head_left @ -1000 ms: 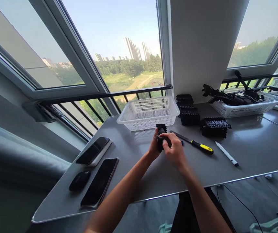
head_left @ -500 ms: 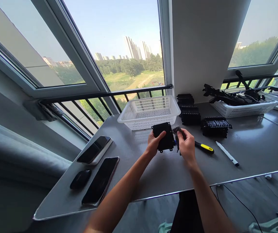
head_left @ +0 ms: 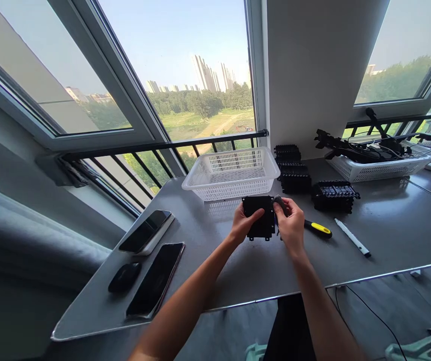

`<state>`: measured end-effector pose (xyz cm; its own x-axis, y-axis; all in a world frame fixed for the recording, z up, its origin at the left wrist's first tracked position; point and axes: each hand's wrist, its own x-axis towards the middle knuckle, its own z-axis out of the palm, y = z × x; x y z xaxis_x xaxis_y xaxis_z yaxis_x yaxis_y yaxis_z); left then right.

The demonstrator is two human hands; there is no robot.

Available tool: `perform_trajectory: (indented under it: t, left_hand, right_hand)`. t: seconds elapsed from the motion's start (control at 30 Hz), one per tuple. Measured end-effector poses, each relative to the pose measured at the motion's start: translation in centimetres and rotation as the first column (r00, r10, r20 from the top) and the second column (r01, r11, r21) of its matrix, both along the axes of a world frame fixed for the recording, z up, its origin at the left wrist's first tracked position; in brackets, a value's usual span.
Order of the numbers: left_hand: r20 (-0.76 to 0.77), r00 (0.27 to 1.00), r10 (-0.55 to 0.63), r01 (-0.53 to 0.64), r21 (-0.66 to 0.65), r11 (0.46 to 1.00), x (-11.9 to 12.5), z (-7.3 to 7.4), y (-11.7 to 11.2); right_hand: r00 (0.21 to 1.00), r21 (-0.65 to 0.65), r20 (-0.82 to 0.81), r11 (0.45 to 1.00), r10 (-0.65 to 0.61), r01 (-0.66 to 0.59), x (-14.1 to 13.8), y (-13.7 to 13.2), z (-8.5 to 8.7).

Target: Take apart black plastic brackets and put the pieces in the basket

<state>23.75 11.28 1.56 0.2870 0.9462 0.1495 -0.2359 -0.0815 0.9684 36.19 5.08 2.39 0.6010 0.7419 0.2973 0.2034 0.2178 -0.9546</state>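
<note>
Just in front of the white basket [head_left: 231, 176], my left hand [head_left: 242, 226] grips a flat black square plastic part [head_left: 259, 221] by its left edge, its broad face towards me. My right hand [head_left: 291, 226] is closed at the part's right edge and pinches a small dark grey piece [head_left: 277, 201] near its top right corner. Both hands hover a little above the grey table [head_left: 388, 235].
A yellow-handled screwdriver [head_left: 317, 228] and a white pen [head_left: 352, 237] lie right of my hands. Stacks of black parts [head_left: 333, 196] stand behind them, with a second white basket [head_left: 381, 168] full of cables beyond. Two phones [head_left: 145, 231] and a black mouse [head_left: 124, 277] lie left.
A second ago both hands were clasped round the part edge-on. Now the part is turned flat towards me in my left hand, and my right hand holds a small piece at its right edge.
</note>
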Motion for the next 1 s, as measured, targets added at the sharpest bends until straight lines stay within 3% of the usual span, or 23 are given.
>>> perform_trajectory:
  t: [0.1, 0.47, 0.67, 0.8, 1.0]
  left_hand:
    - [-0.001, 1.000, -0.014, 0.014, -0.007, 1.000, 0.0, 0.1, 0.0]
    - [0.017, 0.999, -0.029, 0.030, -0.051, 0.998, -0.1, 0.1, 0.1]
    - [0.142, 0.985, 0.101, -0.083, -0.124, 0.989, -1.0, 0.2, 1.6]
    - [0.199, 0.964, 0.174, -0.129, -0.218, 0.967, -1.8, 0.8, 2.5]
    - [0.124, 0.986, 0.115, -0.095, -0.159, 0.983, -1.4, 0.5, 2.0]
  right_hand:
    - [0.999, -0.004, 0.004, 0.999, -0.044, 0.044, 0.0, -0.1, 0.2]
    - [0.999, -0.057, -0.002, 0.997, 0.043, -0.043, 0.6, 0.1, -0.3]
    - [0.983, -0.220, 0.050, 0.962, 0.177, -0.163, -0.4, -0.3, -0.7]
    - [0.961, -0.321, 0.195, 0.938, 0.197, -0.127, -0.8, -0.9, -0.5]
    - [0.993, -0.180, 0.096, 0.982, 0.067, -0.049, 0.2, -1.2, 0.9]
